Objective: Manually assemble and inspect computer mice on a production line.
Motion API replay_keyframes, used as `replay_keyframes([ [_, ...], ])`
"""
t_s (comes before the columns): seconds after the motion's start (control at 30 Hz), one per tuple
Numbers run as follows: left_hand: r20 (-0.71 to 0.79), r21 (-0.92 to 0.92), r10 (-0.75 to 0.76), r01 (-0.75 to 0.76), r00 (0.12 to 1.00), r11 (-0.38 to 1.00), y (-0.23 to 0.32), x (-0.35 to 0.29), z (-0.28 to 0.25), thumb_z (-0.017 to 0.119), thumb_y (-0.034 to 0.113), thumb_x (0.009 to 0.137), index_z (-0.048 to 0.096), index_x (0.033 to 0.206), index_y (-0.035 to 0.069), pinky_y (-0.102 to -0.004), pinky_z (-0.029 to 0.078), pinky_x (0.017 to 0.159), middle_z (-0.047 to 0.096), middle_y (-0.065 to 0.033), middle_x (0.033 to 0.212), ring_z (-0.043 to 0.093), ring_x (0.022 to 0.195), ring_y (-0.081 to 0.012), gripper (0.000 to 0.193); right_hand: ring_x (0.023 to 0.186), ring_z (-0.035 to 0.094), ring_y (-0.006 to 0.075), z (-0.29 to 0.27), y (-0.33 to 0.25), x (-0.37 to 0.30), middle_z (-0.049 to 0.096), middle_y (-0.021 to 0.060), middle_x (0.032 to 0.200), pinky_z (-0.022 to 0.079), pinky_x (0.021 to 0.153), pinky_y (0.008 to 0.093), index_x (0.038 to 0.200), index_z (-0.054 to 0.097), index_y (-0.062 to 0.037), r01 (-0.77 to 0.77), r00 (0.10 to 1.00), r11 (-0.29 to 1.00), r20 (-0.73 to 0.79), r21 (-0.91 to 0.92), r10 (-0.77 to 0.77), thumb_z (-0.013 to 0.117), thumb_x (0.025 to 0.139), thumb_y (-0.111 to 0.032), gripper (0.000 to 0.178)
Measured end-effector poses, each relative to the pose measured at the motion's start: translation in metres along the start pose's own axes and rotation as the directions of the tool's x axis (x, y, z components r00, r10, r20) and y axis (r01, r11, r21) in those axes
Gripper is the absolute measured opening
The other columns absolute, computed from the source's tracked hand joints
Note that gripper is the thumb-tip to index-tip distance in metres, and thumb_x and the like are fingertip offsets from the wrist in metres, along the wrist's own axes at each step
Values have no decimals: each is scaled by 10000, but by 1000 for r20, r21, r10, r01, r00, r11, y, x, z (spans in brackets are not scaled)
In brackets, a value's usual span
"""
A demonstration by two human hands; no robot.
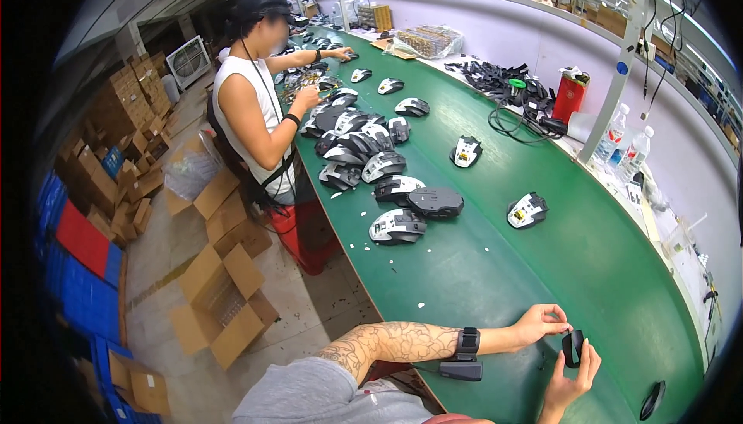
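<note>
**Small black part in hand, fine two-handed work at its upper end**

Step, my read: detail work on the black part (573, 349), maybe peeling or placing a tiny bit. Part is at 4 o'clock in the view, up off the green bench (464, 292).

Right hand (574, 385): thumb and fingers closed on the part's sides from 6 o'clock. Left hand (539, 325): comes in from 10 o'clock, thumb and forefinger nearly closed in a pinch at the upper end. Can't tell if it grips the part or a tiny bit.

Next move probably calls for a steady right grip and a light left pinch; slip risk at the tips.

Looks: small, dark, curved outline, upright-ish, paler patch mid-face (opening or shine, unclear). Similar loose black piece (652, 401) at its 4 o'clock; white-and-black mouse body (528, 211) at its 11.
</note>
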State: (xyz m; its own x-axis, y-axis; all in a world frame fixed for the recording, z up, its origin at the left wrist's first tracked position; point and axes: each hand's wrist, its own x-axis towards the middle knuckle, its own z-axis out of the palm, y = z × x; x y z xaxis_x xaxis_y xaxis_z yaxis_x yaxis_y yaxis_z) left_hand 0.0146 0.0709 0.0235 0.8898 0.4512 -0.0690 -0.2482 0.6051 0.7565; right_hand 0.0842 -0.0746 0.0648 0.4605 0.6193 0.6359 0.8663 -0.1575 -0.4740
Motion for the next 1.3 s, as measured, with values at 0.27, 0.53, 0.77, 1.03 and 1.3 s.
replay_keyframes([
  [0.27,-54,98,85,-79,995,992,3,3,-3,619,58,836,538,893,42,-285,454,877,657,-107,929,601,963,-142,101,983,539,318,4,-5,1,572,153,1036,425,889,423,1169,555,3,-72,997,997,-10,-24,72,691,667,-11,521],
  [0.53,-47,905,690,-262,722,336,61,42,-37,693,73,645,584,985,50,-405,350,1007,523,-171,1228,460,1183,-324,357,985,526,322,9,13,20,567,133,1028,361,964,471,1179,551,-26,-59,998,997,33,-49,61,712,643,-57,561],
  [0.77,-292,943,626,325,723,63,122,127,-120,775,295,626,298,1294,-58,-435,191,1092,257,-258,1387,149,1340,-383,894,939,519,307,9,8,25,552,142,1016,450,814,375,1163,558,-11,-56,997,997,60,60,53,766,594,-25,606],
  [1.03,-229,973,541,187,809,132,125,90,-71,848,310,537,392,1071,0,-399,451,865,529,-191,1082,526,1031,-328,767,940,524,302,2,1,16,554,131,999,451,816,380,1068,582,11,-77,996,997,57,25,75,812,566,-98,563],
  [1.3,0,-393,-92,84,996,916,50,43,-33,401,330,957,482,1215,78,-396,501,839,584,-79,1140,589,1014,-208,369,898,563,289,1,5,9,565,149,1009,442,839,358,1120,550,41,-268,957,946,-62,184,283,770,656,-83,529],
])
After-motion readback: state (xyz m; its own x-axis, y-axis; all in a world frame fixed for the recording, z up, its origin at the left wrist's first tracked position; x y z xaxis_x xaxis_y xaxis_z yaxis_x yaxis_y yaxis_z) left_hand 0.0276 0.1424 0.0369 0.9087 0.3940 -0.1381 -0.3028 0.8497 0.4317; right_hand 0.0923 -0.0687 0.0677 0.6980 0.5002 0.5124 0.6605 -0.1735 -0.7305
